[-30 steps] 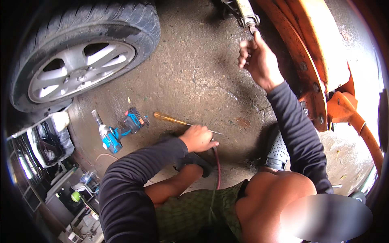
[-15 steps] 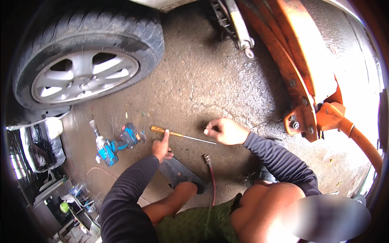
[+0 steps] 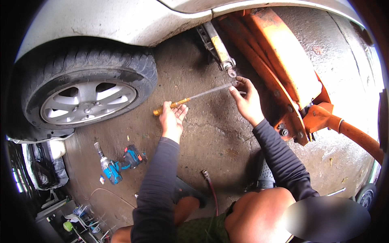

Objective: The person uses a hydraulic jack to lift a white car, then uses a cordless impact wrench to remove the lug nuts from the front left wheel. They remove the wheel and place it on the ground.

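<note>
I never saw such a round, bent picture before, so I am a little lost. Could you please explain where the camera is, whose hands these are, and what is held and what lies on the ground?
The camera sits on a person's head and looks down; its wide lens bends the edges. Both forearms in dark sleeves are that person's own. The left hand holds the yellow handle of a long screwdriver. The right hand steadies its thin shaft near the scissor jack under the pale car. On the concrete floor lie a blue impact wrench and a reddish hose. A car wheel stands at the left, an orange floor jack at the right.
</note>
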`<state>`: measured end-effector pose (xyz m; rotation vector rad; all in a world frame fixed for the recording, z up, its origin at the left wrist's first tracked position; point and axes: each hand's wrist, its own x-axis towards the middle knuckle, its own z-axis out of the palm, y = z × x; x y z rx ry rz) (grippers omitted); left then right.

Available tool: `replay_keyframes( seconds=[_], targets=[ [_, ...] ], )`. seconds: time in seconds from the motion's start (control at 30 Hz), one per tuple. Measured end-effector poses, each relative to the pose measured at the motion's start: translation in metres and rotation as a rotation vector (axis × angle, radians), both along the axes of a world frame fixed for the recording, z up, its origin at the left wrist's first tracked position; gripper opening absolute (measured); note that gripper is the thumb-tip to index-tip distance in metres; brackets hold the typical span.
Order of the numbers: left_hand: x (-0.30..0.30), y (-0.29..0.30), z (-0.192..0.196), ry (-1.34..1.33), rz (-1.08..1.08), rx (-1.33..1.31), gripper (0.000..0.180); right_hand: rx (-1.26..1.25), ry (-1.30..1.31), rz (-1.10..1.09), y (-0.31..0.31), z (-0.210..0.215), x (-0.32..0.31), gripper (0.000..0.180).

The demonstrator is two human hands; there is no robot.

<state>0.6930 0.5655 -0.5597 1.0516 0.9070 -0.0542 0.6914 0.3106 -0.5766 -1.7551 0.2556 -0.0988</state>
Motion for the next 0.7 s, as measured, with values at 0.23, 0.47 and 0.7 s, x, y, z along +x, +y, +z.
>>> replay_keyframes(
  seconds=[0.23, 0.47, 0.7],
  targets=[
    [0.003, -0.017, -0.027, 0.032, 0.195, -0.111, 0.038, 0.826, 0.317, 0.125, -0.02, 0.004, 0.027, 0.028],
    [-0.009, -0.021, -0.035, 0.046, 0.249, -0.06, 0.043, 0.999, 0.398, 0.178, -0.003, 0.002, 0.018, 0.03],
    [-0.014, -0.021, -0.043, 0.079, 0.233, -0.071, 0.044, 0.933, 0.376, 0.195, 0.004, -0.011, 0.025, 0.025]
  ],
)
